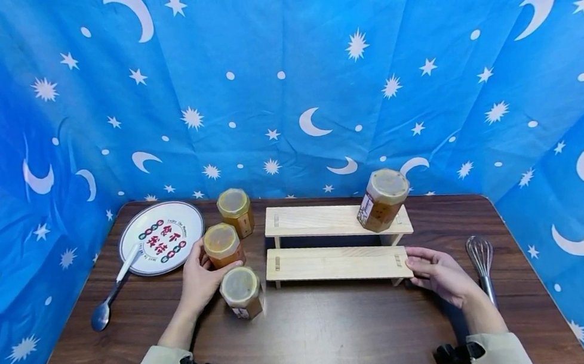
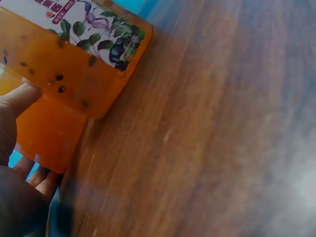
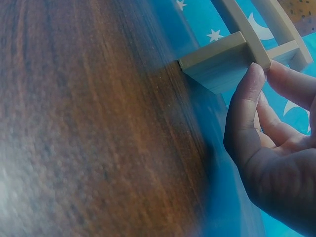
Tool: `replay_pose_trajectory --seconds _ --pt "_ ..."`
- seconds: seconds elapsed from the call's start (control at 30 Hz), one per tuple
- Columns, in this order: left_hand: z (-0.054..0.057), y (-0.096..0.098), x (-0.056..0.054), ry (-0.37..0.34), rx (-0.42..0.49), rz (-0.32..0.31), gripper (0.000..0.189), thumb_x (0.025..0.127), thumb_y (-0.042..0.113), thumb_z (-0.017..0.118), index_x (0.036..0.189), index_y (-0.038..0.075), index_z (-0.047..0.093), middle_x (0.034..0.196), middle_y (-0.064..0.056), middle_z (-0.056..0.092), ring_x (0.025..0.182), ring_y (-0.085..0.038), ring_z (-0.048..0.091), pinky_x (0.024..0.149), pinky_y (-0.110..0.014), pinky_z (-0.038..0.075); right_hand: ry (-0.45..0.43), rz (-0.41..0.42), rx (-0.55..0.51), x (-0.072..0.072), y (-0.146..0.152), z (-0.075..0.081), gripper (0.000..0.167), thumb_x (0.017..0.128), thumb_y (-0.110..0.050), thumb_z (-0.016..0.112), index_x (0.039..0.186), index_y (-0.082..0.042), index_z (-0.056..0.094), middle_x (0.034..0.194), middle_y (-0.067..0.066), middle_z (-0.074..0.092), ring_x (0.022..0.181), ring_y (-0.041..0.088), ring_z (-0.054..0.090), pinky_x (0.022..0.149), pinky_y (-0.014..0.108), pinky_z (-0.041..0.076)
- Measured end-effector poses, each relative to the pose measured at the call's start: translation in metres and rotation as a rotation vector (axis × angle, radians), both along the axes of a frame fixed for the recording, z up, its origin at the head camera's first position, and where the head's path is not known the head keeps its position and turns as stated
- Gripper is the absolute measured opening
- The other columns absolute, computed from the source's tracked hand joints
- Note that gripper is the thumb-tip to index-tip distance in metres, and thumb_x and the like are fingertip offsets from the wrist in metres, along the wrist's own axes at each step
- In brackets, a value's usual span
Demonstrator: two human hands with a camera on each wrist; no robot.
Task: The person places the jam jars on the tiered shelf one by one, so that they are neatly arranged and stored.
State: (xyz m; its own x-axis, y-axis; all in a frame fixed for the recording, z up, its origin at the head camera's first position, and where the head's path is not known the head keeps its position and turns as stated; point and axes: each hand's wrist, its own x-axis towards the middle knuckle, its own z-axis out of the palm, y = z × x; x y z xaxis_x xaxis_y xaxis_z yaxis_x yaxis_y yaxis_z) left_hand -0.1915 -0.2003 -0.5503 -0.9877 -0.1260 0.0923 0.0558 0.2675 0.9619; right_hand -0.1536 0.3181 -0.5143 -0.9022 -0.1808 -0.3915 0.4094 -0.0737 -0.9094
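Observation:
On the left of the table, my left hand (image 1: 200, 279) grips the middle one (image 1: 222, 249) of three octagonal jars of amber contents, its fingers and thumb curled round the sides. Just in front of it stands another jar (image 1: 242, 294), whose flowery label and dark seeds show in the left wrist view (image 2: 64, 74). The third jar (image 1: 236, 212) is behind. At the right end of the low front wooden shelf (image 1: 334, 263), my right hand (image 1: 440, 273) pinches the board's corner between thumb and fingers. A tilted-looking jar (image 1: 383, 198) sits on the right of the back wooden shelf (image 1: 312, 220).
A white plate (image 1: 135, 260) with red lettering lies at the back left, a spoon (image 1: 112, 295) resting against its rim. To the right of my right hand lies a whisk (image 1: 481, 262). Blue star-and-moon cloth (image 1: 260, 89) hangs behind and beside the brown table (image 1: 331, 333).

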Motion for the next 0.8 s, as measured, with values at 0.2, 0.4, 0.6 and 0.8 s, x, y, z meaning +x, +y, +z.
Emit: replay_pose_trajectory --seconds 0.2,0.4,0.6,0.8 --pt "-0.001 -0.002 -0.001 -0.01 -0.035 -0.013 0.092 0.076 0.023 0.096 0.151 0.009 0.044 0.145 -0.013 0.053 0.135 -0.029 0.051 0.113 -0.047 0.043 0.006 0.002 0.001 0.0 0.001 -0.001 0.053 0.105 -0.007 0.06 0.149 0.01 0.036 0.11 0.001 0.067 0.092 0.011 0.067 0.079 0.027 0.059" --pt "-0.002 -0.005 0.003 -0.002 -0.056 -0.008 0.09 0.078 0.024 0.094 0.152 0.009 0.044 0.146 -0.014 0.054 0.135 -0.028 0.051 0.113 -0.047 0.043 0.017 0.006 0.005 0.0 0.001 -0.002 0.054 0.105 -0.006 0.06 0.15 0.011 0.035 0.11 0.001 0.068 0.093 0.011 0.067 0.08 0.027 0.059" --pt "0.004 -0.007 0.006 0.005 -0.061 0.008 0.089 0.077 0.025 0.096 0.15 0.01 0.046 0.144 -0.012 0.056 0.134 -0.027 0.053 0.111 -0.046 0.045 0.013 -0.001 -0.001 0.0 0.001 -0.004 0.051 0.105 -0.007 0.06 0.148 0.009 0.038 0.11 0.001 0.068 0.093 0.011 0.067 0.08 0.028 0.059" --pt "0.021 -0.01 0.008 0.025 -0.094 0.043 0.093 0.074 0.033 0.097 0.15 0.012 0.046 0.144 -0.01 0.055 0.134 -0.027 0.053 0.111 -0.049 0.045 0.016 -0.003 -0.006 0.0 0.002 -0.004 0.048 0.105 -0.006 0.06 0.147 0.007 0.041 0.11 0.001 0.068 0.092 0.011 0.068 0.079 0.028 0.059"
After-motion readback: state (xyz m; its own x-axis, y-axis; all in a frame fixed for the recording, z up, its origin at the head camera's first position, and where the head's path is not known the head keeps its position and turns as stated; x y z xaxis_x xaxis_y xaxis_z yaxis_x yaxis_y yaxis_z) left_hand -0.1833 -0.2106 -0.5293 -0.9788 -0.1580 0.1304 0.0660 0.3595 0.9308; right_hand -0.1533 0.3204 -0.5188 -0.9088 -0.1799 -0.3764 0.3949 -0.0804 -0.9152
